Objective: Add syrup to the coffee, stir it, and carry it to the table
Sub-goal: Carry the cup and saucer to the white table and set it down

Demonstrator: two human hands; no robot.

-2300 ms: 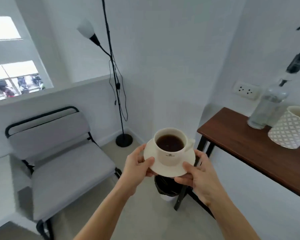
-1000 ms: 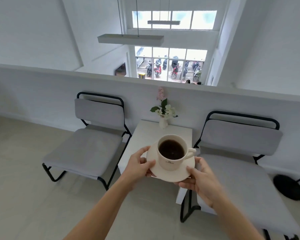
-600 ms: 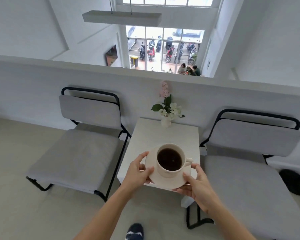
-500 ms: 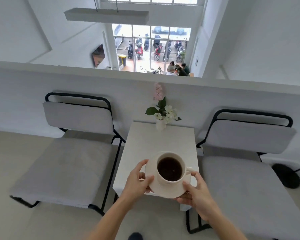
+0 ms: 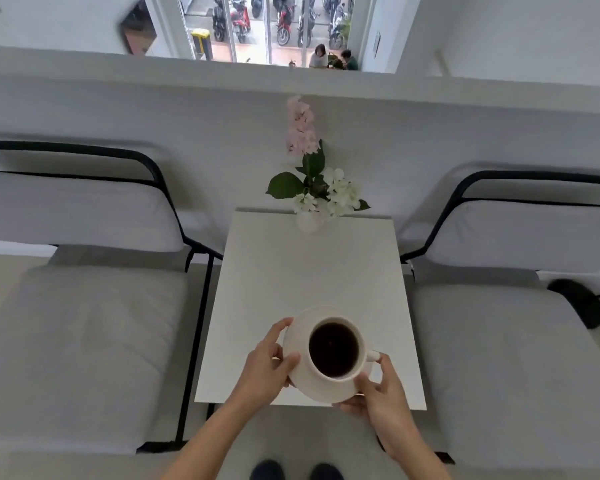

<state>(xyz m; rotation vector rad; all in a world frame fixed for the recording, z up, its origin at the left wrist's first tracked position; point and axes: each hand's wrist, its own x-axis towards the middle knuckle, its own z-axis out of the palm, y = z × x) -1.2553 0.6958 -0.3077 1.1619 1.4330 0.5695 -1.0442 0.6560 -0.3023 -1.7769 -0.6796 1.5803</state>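
A cream cup of dark coffee (image 5: 334, 350) stands on a cream saucer (image 5: 321, 388), its handle pointing right. My left hand (image 5: 267, 367) grips the saucer's left rim, thumb on top. My right hand (image 5: 381, 396) holds the saucer's right front rim. The saucer hovers over the near edge of a small white table (image 5: 309, 271). Whether it touches the tabletop is not visible.
A white vase of pink and white flowers (image 5: 312, 192) stands at the table's far edge by a low white wall. Grey cushioned chairs with black frames flank the table, one left (image 5: 80, 323), one right (image 5: 513, 341). A black lamp base (image 5: 577, 303) lies far right.
I have turned from the wooden side table and walked up to the white table. The cup and saucer, held in both hands throughout, now hang low over its near edge.
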